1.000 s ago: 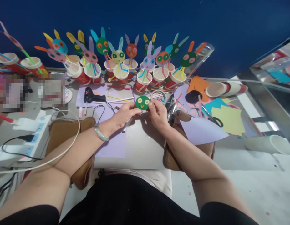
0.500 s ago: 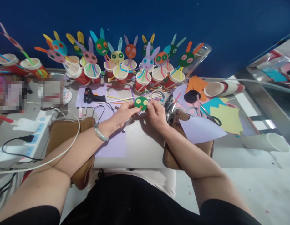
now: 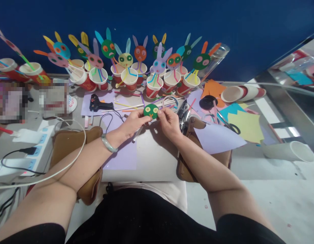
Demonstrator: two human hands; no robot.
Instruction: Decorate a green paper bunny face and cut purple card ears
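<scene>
Between my two hands, above the table, is a round green paper face (image 3: 151, 110) with yellow ring eyes and a small orange-yellow mouth. My left hand (image 3: 133, 124) pinches its left and lower edge between thumb and fingers. On the opposite edge, my right hand (image 3: 169, 122) grips it with thumb and fingertips. Just beyond are loose coloured straws (image 3: 132, 106) and a roll of clear tape (image 3: 171, 101). A black hot glue gun (image 3: 100, 103) lies to the left on purple paper (image 3: 120, 154).
Paper cups (image 3: 154, 88) with paper rabbits line the back by the blue wall (image 3: 157, 17). A white power strip (image 3: 37, 149) and cable are at left. Scissors (image 3: 229, 125), coloured paper (image 3: 244, 125) and cups on their sides (image 3: 233, 94) lie at right. Brown pads (image 3: 59, 142) edge the table.
The view has shifted slightly. Both hands keep hold of the green paper face, which sits in nearly the same place and tilts a little.
</scene>
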